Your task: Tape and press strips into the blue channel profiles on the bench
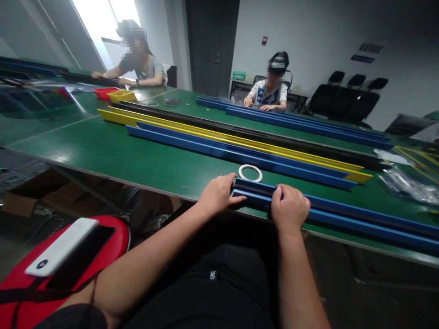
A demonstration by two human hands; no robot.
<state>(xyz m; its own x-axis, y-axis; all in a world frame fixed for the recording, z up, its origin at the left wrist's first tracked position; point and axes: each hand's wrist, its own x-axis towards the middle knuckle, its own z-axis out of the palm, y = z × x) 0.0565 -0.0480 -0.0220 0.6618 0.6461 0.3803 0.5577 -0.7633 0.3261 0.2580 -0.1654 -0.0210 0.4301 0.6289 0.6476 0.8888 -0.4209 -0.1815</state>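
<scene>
A long blue metal profile (pixel 343 214) with a dark groove lies along the table's near edge and runs out of view on the right. My left hand (pixel 217 194) holds its left end, thumb on the near side and fingers on the far side. Further right, my right hand (pixel 291 208) is closed around the same profile, thumb on top. Just beyond my left hand lies a white roll of tape (pixel 250 173). Behind the tape rest another blue profile (pixel 206 145), a yellow profile (pixel 118 117) and black profiles (pixel 308 145), roughly side by side.
Across the green table (pixel 68 151) sit two people, one beside more blue profiles (pixel 302 121). Red (pixel 104 93) and yellow bins (pixel 122 96) stand back left. Clear plastic bags (pixel 409 185) lie right. A red stool (pixel 116 233) at my left carries a white device (pixel 63 246).
</scene>
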